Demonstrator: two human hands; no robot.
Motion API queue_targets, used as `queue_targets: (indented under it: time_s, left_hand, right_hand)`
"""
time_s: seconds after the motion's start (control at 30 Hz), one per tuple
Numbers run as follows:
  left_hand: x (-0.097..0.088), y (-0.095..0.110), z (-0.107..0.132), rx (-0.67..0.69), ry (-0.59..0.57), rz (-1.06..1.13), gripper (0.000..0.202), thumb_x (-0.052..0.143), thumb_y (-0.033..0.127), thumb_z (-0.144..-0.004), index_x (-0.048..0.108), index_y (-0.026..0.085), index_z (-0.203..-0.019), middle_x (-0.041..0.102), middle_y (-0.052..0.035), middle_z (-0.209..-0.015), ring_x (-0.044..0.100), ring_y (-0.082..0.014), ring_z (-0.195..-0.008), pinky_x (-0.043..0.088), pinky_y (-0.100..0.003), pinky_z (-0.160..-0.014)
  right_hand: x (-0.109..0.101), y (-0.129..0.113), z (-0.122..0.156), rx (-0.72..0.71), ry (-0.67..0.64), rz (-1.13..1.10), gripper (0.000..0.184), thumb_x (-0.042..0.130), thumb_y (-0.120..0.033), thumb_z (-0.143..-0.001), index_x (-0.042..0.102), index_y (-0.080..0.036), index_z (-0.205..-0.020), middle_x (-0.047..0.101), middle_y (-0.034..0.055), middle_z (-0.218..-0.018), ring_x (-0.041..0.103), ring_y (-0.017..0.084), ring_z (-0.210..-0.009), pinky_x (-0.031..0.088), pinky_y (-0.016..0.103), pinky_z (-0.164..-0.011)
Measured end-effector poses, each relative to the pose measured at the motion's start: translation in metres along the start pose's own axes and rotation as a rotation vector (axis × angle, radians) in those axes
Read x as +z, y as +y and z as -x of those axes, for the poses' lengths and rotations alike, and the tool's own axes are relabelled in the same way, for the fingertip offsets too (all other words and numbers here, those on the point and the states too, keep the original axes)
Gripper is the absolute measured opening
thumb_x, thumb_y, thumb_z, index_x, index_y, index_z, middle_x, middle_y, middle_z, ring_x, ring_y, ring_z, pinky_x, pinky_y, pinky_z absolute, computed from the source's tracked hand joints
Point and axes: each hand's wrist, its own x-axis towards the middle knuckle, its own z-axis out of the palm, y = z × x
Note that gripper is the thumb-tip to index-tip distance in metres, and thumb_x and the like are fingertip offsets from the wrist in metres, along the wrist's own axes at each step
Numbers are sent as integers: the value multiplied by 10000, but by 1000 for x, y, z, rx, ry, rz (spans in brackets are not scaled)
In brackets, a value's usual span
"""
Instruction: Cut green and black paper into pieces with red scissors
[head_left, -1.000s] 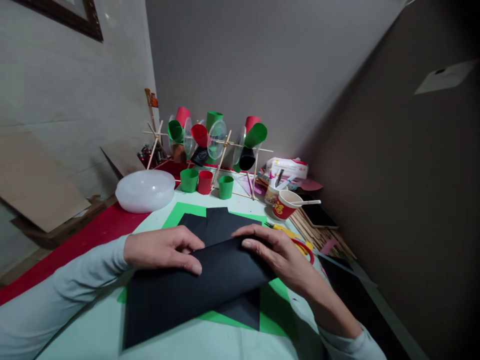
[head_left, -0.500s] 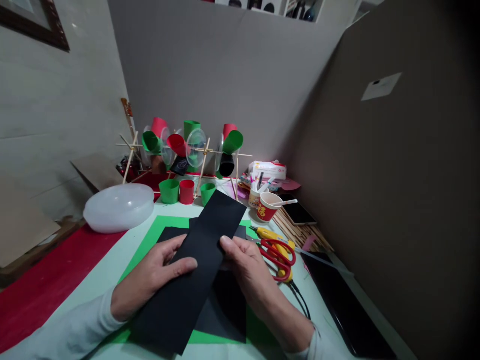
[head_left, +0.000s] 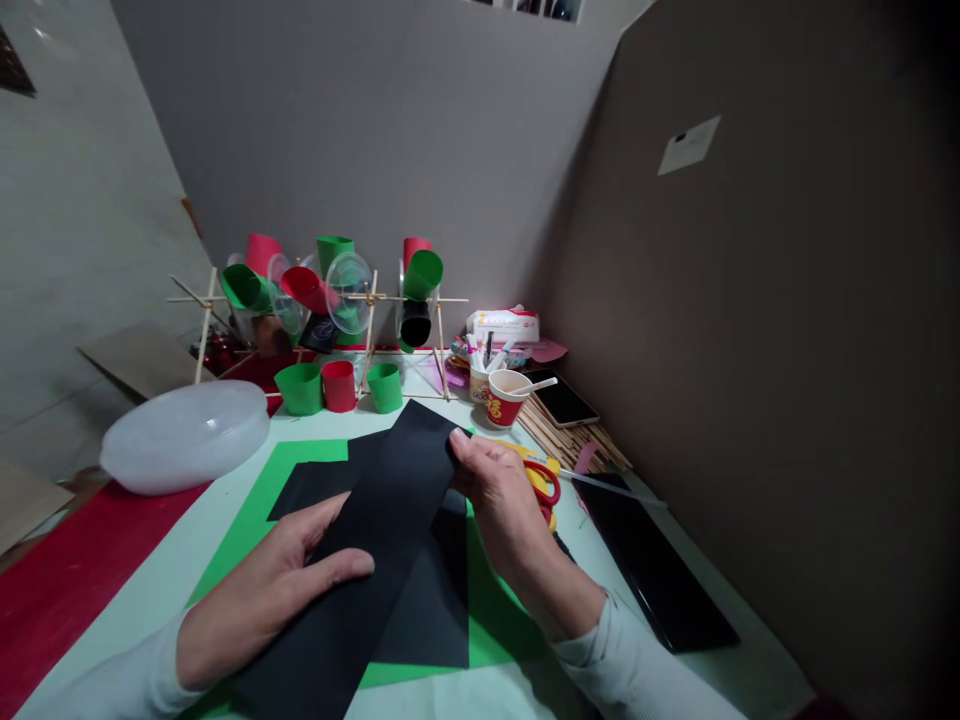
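A long black paper strip [head_left: 375, 540] runs slantwise from the near left toward the far middle, lifted above another black sheet [head_left: 427, 610] that lies on a green sheet [head_left: 247, 520]. My left hand [head_left: 262, 590] grips the strip's near part, thumb on top. My right hand [head_left: 499, 495] pinches the strip's far right edge between thumb and fingers.
Red-handled scissors [head_left: 544, 480] lie just right of my right hand. Behind stand green and red paper cups [head_left: 339, 386], a stick frame with cups [head_left: 330, 290], a red bowl with a spoon [head_left: 504, 395], a phone [head_left: 562, 400] and a clear plastic lid [head_left: 184, 435]. A brown board wall [head_left: 750, 350] closes the right.
The black paper, first folded flat under both hands, was lifted as a strip; my right hand slid up to its far edge. The view swung right.
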Motion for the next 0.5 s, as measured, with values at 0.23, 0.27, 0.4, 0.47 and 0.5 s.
queue_targets:
  time_s: [0.23, 0.27, 0.4, 0.47, 0.5]
  left_hand:
    - [4, 1, 2, -20, -61, 70, 460, 750, 423, -818, 688, 240, -1236, 752, -36, -1113, 678, -248, -984, 544, -280, -833]
    - [4, 0, 2, -31, -56, 71, 464, 751, 445, -810, 693, 235, -1220, 756, -40, -1076, 682, -252, -959, 550, -285, -808]
    - [5, 1, 2, -35, 120, 6, 413, 723, 538, -798, 737, 227, -1068, 749, -40, -899, 673, -256, -859, 544, -283, -715]
    - [7, 6, 2, 12, 156, -19, 390, 663, 559, -843, 749, 222, -1019, 738, -40, -885, 664, -259, -907, 536, -292, -786]
    - [8, 8, 3, 38, 143, -14, 388, 635, 557, -865, 752, 218, -1016, 736, -41, -902, 660, -260, -935, 528, -302, -838]
  right_hand:
    - [-1, -2, 1, -9, 23, 26, 411, 785, -550, -696, 639, -165, -682, 584, -27, -609, 519, 112, -547, 446, 243, -592]
    - [-2, -2, 1, 0, 22, 41, 421, 788, -556, -692, 631, -165, -678, 572, -28, -604, 515, 109, -545, 439, 236, -579]
    - [-1, 2, 1, 46, -14, 120, 446, 771, -564, -720, 584, -165, -649, 536, -27, -589, 485, 99, -526, 399, 219, -538]
    - [2, 7, 4, 62, -47, 169, 466, 746, -576, -748, 543, -173, -627, 499, -36, -572, 442, 91, -508, 378, 218, -524]
    - [4, 10, 5, 66, -63, 196, 479, 725, -587, -768, 522, -179, -619, 478, -42, -567, 422, 88, -507, 363, 217, -519]
